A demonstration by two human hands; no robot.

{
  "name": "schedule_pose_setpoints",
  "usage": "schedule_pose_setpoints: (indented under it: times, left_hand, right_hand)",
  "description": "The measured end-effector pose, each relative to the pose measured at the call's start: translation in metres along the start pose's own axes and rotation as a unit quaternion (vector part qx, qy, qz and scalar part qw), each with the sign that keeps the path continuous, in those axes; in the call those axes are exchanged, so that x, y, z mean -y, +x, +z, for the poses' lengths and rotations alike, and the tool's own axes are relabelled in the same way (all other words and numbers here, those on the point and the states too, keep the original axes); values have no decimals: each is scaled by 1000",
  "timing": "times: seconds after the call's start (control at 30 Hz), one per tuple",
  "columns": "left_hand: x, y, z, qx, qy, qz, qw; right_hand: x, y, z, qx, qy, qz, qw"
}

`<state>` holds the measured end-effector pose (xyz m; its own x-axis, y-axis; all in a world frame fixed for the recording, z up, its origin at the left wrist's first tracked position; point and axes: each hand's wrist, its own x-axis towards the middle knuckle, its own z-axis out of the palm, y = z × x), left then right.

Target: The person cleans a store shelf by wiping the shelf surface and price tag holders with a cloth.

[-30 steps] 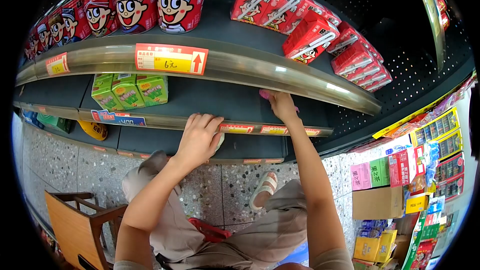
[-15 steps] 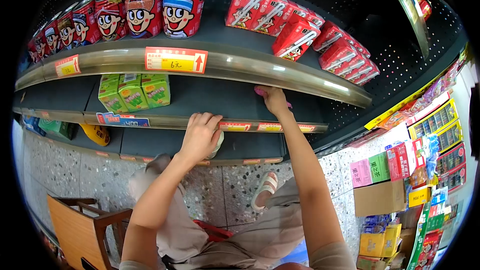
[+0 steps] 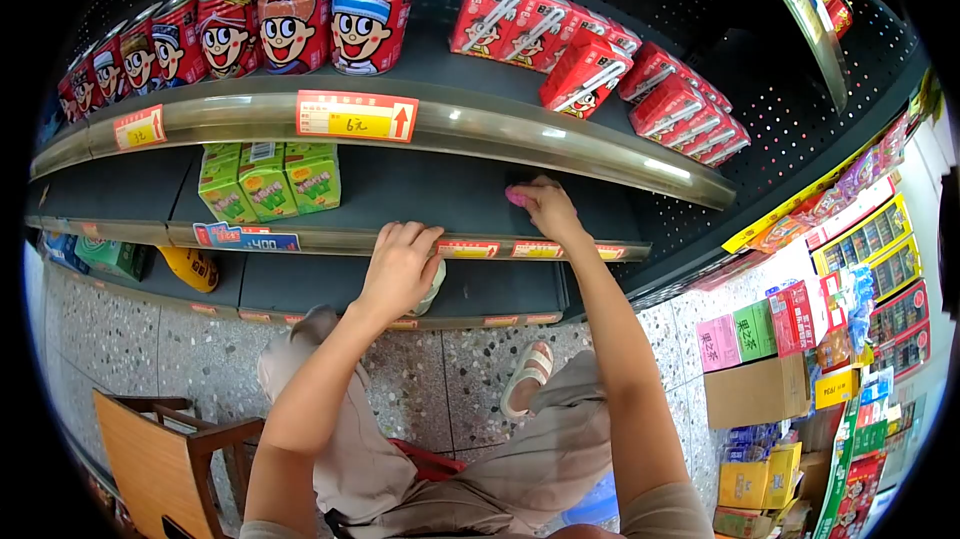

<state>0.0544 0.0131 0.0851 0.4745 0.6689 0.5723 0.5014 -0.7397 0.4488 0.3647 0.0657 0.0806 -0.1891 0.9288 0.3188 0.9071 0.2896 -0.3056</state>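
Note:
A pink cloth (image 3: pixel 517 196) is bunched in my right hand (image 3: pixel 550 211), whose fingers are closed round it on the dark middle shelf (image 3: pixel 420 189). My left hand (image 3: pixel 402 264) is at the front rail of that shelf, its fingers curled over the edge. Below its thumb and partly behind the hand is a pale, rounded thing (image 3: pixel 432 289); whether the hand holds it I cannot tell. Green drink cartons (image 3: pixel 266 182) stand on the middle shelf, left of both hands.
Red cans (image 3: pixel 370 21) and red drink cartons (image 3: pixel 587 74) stand on the shelf above. A yellow bottle (image 3: pixel 190 267) lies on the lower shelf. A wooden stool (image 3: pixel 150 454) is at lower left; a cardboard box (image 3: pixel 757 392) and stacked goods are at right.
My right hand has drawn slightly nearer the shelf's front with the pink cloth, and more of its fingers shows. My left hand has stayed at the rail. The view has shifted slightly.

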Motion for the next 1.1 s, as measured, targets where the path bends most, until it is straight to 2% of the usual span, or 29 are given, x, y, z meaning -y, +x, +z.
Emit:
schedule_pose_setpoints:
  times: [0.47, 0.87, 0.97, 1.1]
  left_hand:
    - [0, 1, 0, 11, 3, -10, 1000]
    - [-3, 4, -2, 30, 3, -21, 999]
    - [-2, 4, -3, 34, 4, -24, 999]
    - [-2, 5, -4, 34, 0, -21, 999]
  right_hand:
    - [14, -16, -27, 100, 52, 11, 994]
    - [9, -10, -6, 23, 27, 26, 999]
    - [1, -3, 3, -22, -24, -22, 999]
    - [-9, 5, 12, -32, -16, 11, 999]
